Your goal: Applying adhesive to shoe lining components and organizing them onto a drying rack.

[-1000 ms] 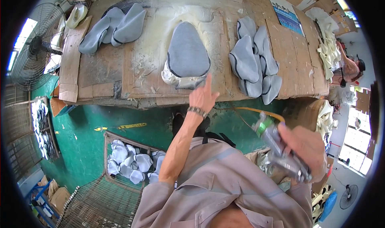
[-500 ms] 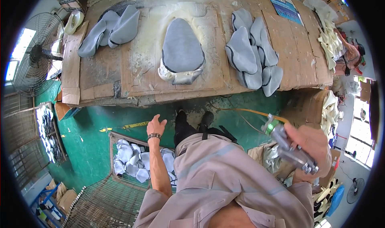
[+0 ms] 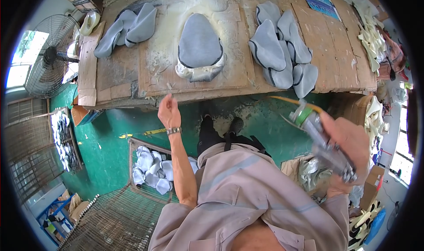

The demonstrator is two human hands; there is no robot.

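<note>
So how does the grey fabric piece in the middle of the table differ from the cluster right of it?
The middle piece lies singly; the right-hand cluster has several overlapping pieces. The middle piece looks smoothly spread, while the cluster's pieces curve and bend. Both are grey with dark edging.

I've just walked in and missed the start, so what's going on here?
A person grips what looks like a spray gun in the right hand. The left hand, with nothing visible in it, is near the front of the table. One grey pad lies there between two groups of similar pads.
</note>
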